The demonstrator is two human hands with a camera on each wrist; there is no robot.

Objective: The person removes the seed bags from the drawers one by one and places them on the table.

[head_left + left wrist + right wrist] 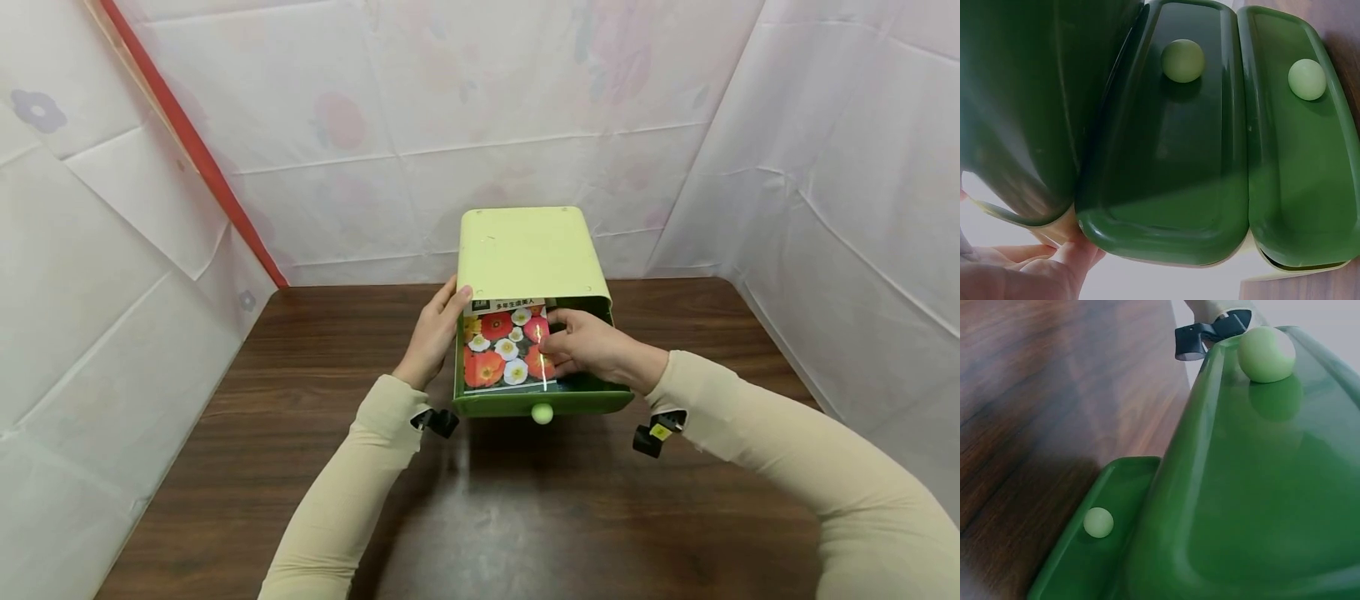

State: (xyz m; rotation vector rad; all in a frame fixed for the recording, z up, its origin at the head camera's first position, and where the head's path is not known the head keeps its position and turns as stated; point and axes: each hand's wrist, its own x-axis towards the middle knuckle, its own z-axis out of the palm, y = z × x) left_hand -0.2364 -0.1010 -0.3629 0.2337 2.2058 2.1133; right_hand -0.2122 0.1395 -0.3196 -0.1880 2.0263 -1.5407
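A small light-green drawer cabinet [531,250] stands on the table, its top drawer [495,406] pulled out toward me. Inside that drawer lies a flower seed packet [498,350] printed with red, orange and white poppies. My right hand [592,346] reaches into the drawer and pinches the packet's right edge between thumb and fingers. Against the cabinet's left side rests my left hand [435,333], its thumb by the top front corner and its fingers extended along the side. The right wrist view shows the drawer front but not the right hand's fingers.
Two lower drawers, the middle drawer [1166,162] and the bottom drawer [1297,150], are closed, each with a round pale knob. The dark wooden table [315,358] extends around the cabinet. White patterned sheeting [450,125] hangs behind and at both sides.
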